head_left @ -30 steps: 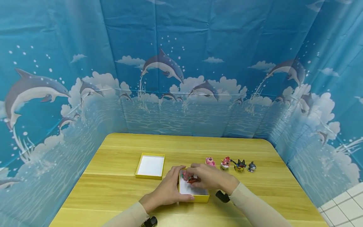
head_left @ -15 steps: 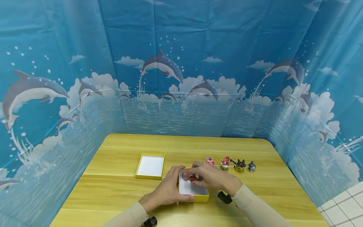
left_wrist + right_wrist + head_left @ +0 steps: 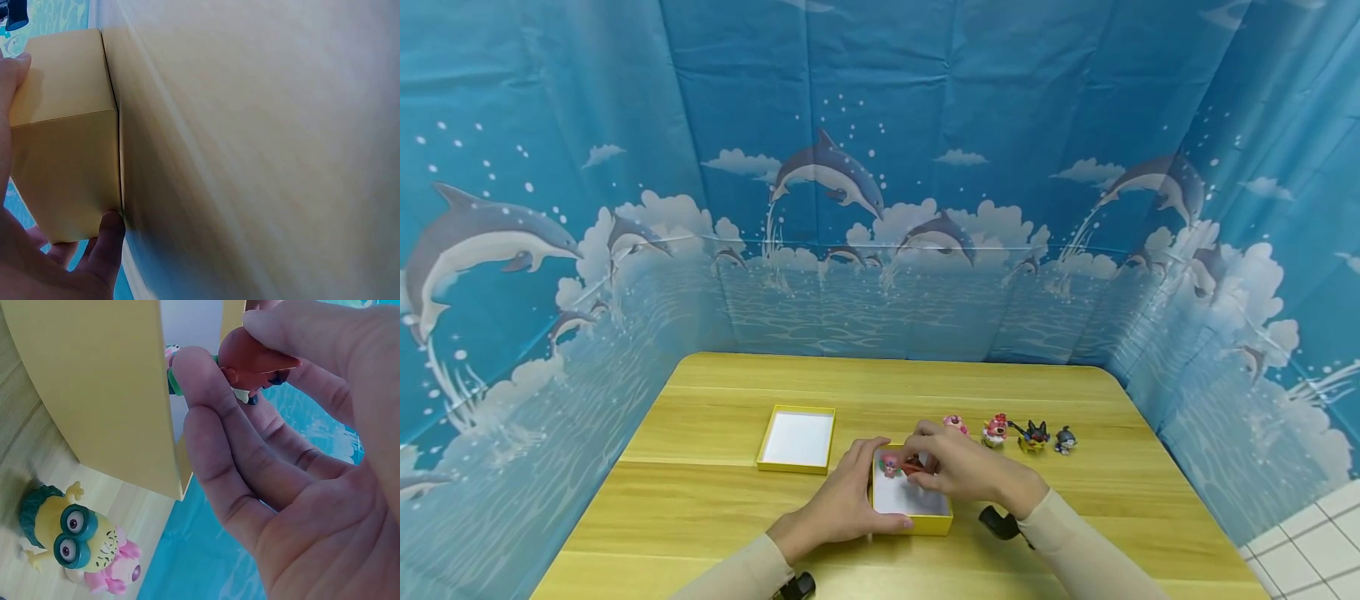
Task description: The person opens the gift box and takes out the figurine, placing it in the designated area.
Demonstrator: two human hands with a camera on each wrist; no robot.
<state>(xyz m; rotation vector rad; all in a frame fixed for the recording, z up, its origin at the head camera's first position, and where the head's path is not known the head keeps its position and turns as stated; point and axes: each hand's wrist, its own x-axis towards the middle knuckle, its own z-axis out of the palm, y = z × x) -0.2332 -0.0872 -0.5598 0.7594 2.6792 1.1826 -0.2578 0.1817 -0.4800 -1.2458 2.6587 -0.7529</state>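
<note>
My left hand [image 3: 844,500] grips the open yellow box [image 3: 934,526] by its left side, the thumb along the front wall. In the left wrist view, the fingertips [image 3: 112,228] lie against the yellow wall near the table. Inside the white-lined box, a pink figurine [image 3: 890,465] stands near the back left corner. My right hand [image 3: 964,463] is over the box's back right part. It pinches a small toy figurine [image 3: 253,359] with a smooth red-brown top between thumb and fingers; the fingers partly hide it.
A shallow yellow lid [image 3: 797,437], white inside, lies left of the box. Behind and right of the box stand a pink bear figurine [image 3: 955,423], a red-and-pink one [image 3: 996,430], a black-and-yellow one [image 3: 1034,437] and a grey one [image 3: 1065,440]. A dolphin-print curtain [image 3: 850,300] surrounds the table.
My right hand has drawn slightly right, with the red-brown figurine in its fingers. The pink figurine in the box now shows uncovered. My left hand has stayed on the box.
</note>
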